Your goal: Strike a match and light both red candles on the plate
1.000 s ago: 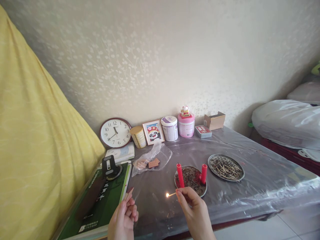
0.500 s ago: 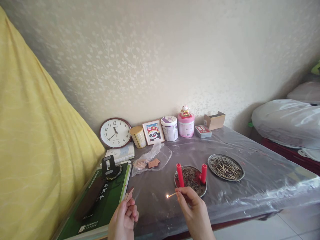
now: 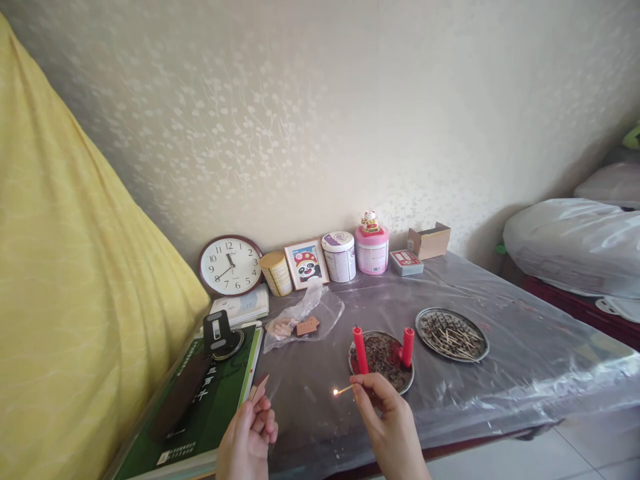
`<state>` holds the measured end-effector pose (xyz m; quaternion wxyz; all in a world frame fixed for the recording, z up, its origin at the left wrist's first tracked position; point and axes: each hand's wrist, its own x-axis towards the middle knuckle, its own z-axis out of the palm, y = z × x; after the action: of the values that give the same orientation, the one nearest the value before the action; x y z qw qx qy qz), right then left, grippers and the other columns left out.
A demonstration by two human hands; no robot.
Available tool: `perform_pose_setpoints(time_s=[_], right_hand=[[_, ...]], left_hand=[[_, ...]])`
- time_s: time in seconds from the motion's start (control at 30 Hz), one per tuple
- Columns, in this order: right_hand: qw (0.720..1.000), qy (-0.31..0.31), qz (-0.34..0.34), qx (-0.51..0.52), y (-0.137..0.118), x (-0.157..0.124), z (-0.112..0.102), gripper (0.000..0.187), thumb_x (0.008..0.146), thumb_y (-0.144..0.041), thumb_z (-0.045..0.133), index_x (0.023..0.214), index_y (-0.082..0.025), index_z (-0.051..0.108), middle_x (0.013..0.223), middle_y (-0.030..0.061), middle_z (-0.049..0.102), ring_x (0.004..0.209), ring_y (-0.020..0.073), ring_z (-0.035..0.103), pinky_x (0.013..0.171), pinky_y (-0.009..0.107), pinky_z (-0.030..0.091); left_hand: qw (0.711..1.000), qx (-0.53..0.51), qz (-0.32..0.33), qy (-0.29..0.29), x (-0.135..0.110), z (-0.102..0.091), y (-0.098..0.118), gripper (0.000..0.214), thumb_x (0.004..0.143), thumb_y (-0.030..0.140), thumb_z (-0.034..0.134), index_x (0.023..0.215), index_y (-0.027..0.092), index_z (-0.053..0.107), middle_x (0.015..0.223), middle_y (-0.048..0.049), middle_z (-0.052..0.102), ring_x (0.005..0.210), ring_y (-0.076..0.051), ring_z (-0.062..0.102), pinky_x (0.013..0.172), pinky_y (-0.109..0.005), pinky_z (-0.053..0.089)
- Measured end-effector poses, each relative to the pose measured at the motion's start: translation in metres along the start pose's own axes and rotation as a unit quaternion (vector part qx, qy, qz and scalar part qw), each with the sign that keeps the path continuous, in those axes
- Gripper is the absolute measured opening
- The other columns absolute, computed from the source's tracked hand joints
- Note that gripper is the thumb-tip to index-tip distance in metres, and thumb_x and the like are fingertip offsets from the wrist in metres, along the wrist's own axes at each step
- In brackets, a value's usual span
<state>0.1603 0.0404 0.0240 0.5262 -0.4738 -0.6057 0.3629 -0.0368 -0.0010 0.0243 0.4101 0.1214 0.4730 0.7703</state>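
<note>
Between the thumb and fingers of my right hand (image 3: 384, 407) is a burning match (image 3: 343, 391), its flame pointing left. Just beyond it, a red candle (image 3: 360, 349) stands on the left side of a round metal plate (image 3: 351, 375) with dark residue. A second red candle (image 3: 407, 347) stands on the plate's right side. Neither wick shows a flame. My left hand (image 3: 250, 427) is closed on a small flat brownish-pink piece (image 3: 259, 389), perhaps a matchbox; the fingers cover part of it.
Another metal plate (image 3: 420, 327) holds used matches. A plastic bag (image 3: 287, 320) with small cardboard pieces lies further back. A green book (image 3: 220, 393) carries a black object (image 3: 218, 333). Along the wall stand a clock (image 3: 231, 265), a picture frame (image 3: 307, 264), canisters (image 3: 339, 257) and an open carton (image 3: 429, 241).
Almost nothing differs. Both hands stay in place, and the match keeps burning with its flame at nearly the same spot.
</note>
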Motion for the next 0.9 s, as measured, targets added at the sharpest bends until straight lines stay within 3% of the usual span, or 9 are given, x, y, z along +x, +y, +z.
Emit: perform_pose_setpoints(time_s=[0.57, 0.9], right_hand=[[1.000, 0.006, 0.019, 0.013, 0.000, 0.001, 0.000, 0.024, 0.085, -0.041, 0.057, 0.084, -0.020, 0.070, 0.071, 0.0036, 0.066, 0.062, 0.0170, 0.059, 0.059, 0.023, 0.046], [0.995, 0.023, 0.056, 0.073, -0.010, 0.011, 0.001, 0.029, 0.081, -0.046, 0.060, 0.085, -0.020, 0.070, 0.070, 0.0041, 0.067, 0.065, 0.0182, 0.059, 0.061, 0.024, 0.046]], left_hand=[[1.000, -0.003, -0.010, 0.008, 0.003, 0.000, -0.001, 0.051, 0.052, 0.050, 0.081, 0.091, 0.018, 0.074, 0.062, -0.0010, 0.061, 0.047, -0.010, 0.044, 0.039, -0.022, 0.037], [1.000, -0.008, -0.022, 0.010, 0.010, -0.007, -0.006, 0.050, 0.049, 0.050, 0.082, 0.088, 0.019, 0.075, 0.060, -0.0009, 0.061, 0.045, -0.011, 0.044, 0.037, -0.023, 0.036]])
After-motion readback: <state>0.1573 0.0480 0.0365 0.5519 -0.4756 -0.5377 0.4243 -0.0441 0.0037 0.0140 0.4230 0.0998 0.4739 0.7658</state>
